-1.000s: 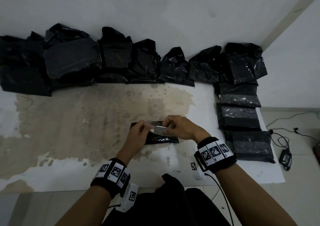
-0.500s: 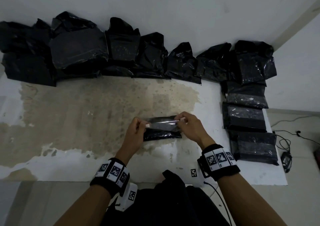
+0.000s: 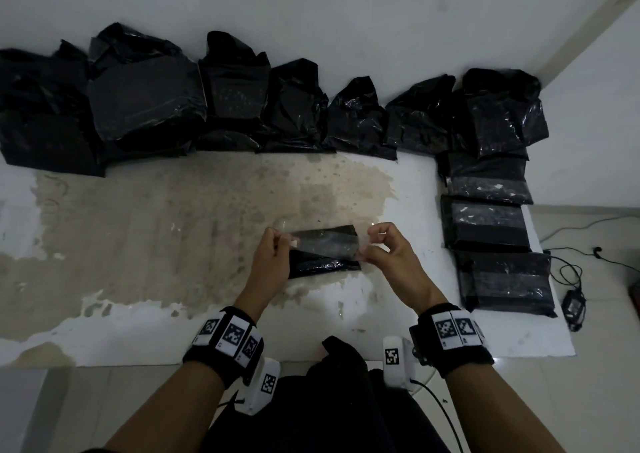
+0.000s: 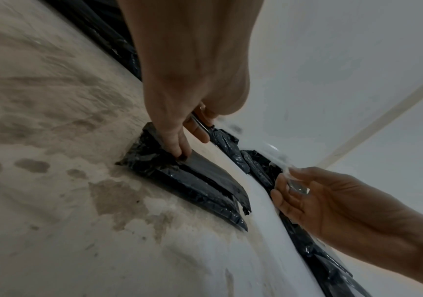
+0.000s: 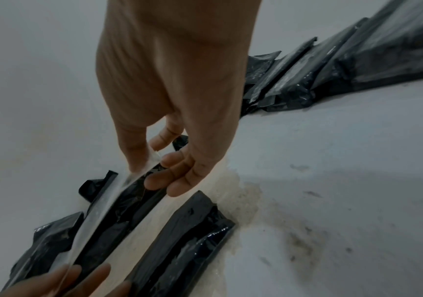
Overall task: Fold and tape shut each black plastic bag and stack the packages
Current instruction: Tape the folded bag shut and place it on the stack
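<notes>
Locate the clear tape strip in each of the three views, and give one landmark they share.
Head: the tape strip is stretched level between the left hand and right hand, centre, above the folded bag.
Left wrist: only its right end shows, pinched by the right hand at right of centre.
Right wrist: it runs from centre down to the lower left edge.
Shared landmark: the folded bag on the stained table.

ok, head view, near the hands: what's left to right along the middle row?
Left hand → clear tape strip stretched over the small folded black package → right hand → column of taped packages at the table's right edge.
</notes>
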Available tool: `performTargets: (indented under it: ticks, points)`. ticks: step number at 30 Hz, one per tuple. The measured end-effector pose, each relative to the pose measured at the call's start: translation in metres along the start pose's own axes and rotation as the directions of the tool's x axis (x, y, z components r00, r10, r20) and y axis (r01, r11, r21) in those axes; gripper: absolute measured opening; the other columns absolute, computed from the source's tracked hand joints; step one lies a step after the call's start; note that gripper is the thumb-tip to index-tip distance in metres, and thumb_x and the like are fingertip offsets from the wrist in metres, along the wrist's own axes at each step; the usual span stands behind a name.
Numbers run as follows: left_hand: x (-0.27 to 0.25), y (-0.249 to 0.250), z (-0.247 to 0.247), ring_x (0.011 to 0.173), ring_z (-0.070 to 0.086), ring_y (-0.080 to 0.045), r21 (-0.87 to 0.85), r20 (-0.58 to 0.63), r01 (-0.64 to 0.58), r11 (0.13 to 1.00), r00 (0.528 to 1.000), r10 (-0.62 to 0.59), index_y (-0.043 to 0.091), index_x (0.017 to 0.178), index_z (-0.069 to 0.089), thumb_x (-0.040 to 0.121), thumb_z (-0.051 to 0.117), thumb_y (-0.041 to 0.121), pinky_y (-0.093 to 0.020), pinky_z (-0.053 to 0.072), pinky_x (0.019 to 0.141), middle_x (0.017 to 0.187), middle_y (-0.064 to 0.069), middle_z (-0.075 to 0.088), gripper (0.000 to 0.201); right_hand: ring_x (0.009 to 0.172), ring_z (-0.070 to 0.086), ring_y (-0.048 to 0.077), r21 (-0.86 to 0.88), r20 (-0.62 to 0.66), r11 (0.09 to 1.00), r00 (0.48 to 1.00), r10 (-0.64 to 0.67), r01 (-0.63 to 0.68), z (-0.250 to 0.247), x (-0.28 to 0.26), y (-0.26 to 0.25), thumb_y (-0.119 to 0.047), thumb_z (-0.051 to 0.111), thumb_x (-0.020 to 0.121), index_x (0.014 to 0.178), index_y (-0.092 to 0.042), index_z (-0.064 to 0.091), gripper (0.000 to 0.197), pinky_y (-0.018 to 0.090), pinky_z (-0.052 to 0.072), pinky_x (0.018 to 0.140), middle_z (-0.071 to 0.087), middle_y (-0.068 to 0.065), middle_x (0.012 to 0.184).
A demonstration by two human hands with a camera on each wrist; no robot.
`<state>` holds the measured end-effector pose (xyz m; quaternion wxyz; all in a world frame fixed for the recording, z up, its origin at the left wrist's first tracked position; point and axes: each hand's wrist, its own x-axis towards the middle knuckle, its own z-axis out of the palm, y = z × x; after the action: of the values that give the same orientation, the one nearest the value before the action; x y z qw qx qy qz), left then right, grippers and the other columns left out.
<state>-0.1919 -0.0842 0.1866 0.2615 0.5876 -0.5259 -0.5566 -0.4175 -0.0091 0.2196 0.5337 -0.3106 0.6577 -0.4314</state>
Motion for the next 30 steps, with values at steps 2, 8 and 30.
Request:
performTargets:
  ticks: [2,8,30]
  points:
    - [0.0,0.003,0.003,0.095,0.064,-0.027,0.045,-0.011,-0.007,0.999,1.0,0.008,0.018,0.093,0.05,0.107,0.042,0.023,-0.047,0.053,0.089,0.106,-0.006,0.067,0.017,0.09,0.063,0.03,-0.024,-0.046,1.0,0.999,-0.002,0.001,-0.003,-0.002,0.005,-0.007,0.072,0.088,0.099,-0.024,0.05,0.03,0.036,0.051,0.09,0.054,0.001,0.107]
    - [0.001,0.007,0.007,0.088,0.06,-0.024,0.087,-0.031,0.002,0.996,1.0,0.001,0.014,0.091,0.046,0.108,0.039,0.024,-0.048,0.052,0.09,0.099,-0.004,0.064,0.021,0.073,0.056,0.013,-0.196,0.024,0.975,0.995,-0.098,0.101,-0.012,-0.012,0.01,-0.024,0.078,0.089,0.089,-0.019,0.059,0.02,0.02,0.047,0.068,0.063,-0.001,0.09]
    - [-0.007,0.013,0.015,0.08,0.054,-0.012,0.171,-0.03,0.014,0.985,1.0,-0.009,0.011,0.099,0.053,0.106,0.042,0.024,-0.024,0.04,0.064,0.1,-0.002,0.061,0.018,0.071,0.066,0.023,0.042,-0.222,0.996,0.973,-0.071,0.082,0.0,-0.019,0.014,-0.011,0.066,0.097,0.085,-0.009,0.068,0.012,0.043,0.061,0.077,0.064,0.005,0.075]
